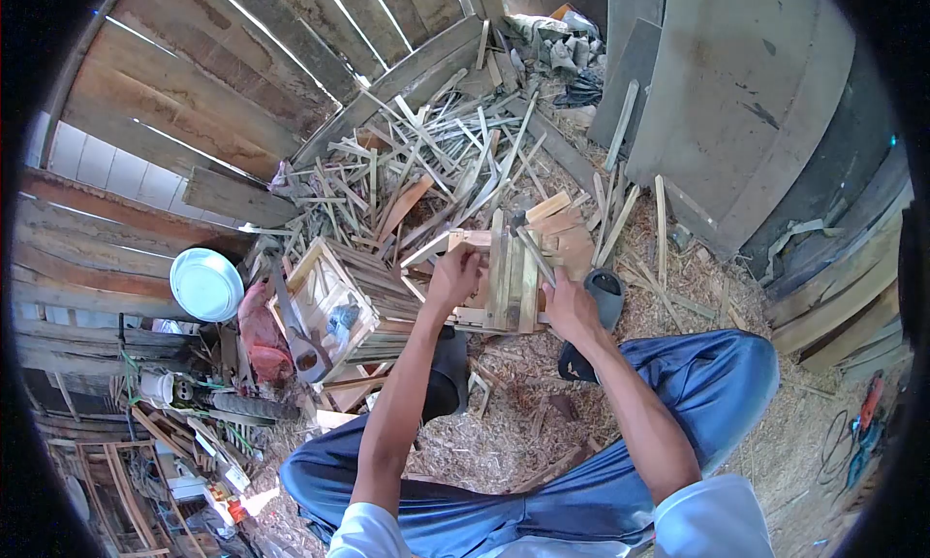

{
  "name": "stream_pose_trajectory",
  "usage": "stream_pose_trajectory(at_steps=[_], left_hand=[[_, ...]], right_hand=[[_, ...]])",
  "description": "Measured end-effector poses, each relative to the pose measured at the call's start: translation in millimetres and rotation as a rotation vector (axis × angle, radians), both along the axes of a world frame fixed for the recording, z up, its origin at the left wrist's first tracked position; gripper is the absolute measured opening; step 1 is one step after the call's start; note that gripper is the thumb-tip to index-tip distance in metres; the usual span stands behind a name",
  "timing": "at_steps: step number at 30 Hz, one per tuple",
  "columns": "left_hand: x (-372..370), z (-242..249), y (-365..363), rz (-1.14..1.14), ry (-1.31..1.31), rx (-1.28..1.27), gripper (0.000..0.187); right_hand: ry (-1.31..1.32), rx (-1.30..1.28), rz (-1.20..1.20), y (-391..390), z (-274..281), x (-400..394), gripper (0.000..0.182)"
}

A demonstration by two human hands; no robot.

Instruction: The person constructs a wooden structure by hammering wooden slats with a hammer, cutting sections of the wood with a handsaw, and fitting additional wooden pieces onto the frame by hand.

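ok so the right hand [572, 308] has its fingers curled round a dark-headed, slim-handled hammer [535, 249]; left hand's [455, 277] fingertips are bunched, can't tell if they've got anything. both at a pale slatted wooden crate [499, 277], grey-brown wooden sticks [446, 161] heaped beyond.

Partly slatted wooden crate [500, 279] beneath hammer [535, 251]

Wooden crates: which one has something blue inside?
The left crate, beside the saw, holds a crumpled blue thing; the other crate, between the left hand and right hand, shows nothing blue.
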State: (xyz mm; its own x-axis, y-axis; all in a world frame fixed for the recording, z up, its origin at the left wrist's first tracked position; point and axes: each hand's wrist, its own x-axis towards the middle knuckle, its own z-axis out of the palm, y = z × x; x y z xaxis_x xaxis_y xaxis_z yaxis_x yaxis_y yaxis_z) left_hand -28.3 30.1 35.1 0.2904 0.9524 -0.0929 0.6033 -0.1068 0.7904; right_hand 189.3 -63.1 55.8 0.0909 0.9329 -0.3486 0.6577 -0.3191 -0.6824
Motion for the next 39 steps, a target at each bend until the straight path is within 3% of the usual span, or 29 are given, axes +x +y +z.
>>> stream_pose_trajectory(at_steps=[1,5,7,11,15,32,34,39], left_hand=[[7,4,0,0.034,-0.037,0.114,0.020],[27,-22,13,0.279,-0.151,0.118,0.022],[38,-29,17,0.411,-0.501,-0.058,0.021],[56,-43,9,0.489,-0.551,0.088,0.020],[60,-54,3,0.604,-0.428,0.166,0.020],[74,-39,-6,0.600,-0.353,0.305,0.020],[73,-38,-8,0.622,-0.365,0.291,0.020],[70,-44,-5,0.605,-0.322,0.333,0.018]], right_hand=[[0.001,-0.003,0.000,0,-1,-1,0.027],[-0.019,0.040,-0.008,-2,-6,-1,0.027],[-0.013,0.000,0.037,-1,0,1,0.027],[-0.006,0.068,0.007,-4,-4,2,0.025],[-0.020,0.074,-0.043,-3,0,3,0.027],[0.057,0.036,-0.138,1,17,-4,0.030],[0.072,0.178,-0.205,0,15,-9,0.031],[0.219,0.240,-0.192,-1,38,-8,0.031]])
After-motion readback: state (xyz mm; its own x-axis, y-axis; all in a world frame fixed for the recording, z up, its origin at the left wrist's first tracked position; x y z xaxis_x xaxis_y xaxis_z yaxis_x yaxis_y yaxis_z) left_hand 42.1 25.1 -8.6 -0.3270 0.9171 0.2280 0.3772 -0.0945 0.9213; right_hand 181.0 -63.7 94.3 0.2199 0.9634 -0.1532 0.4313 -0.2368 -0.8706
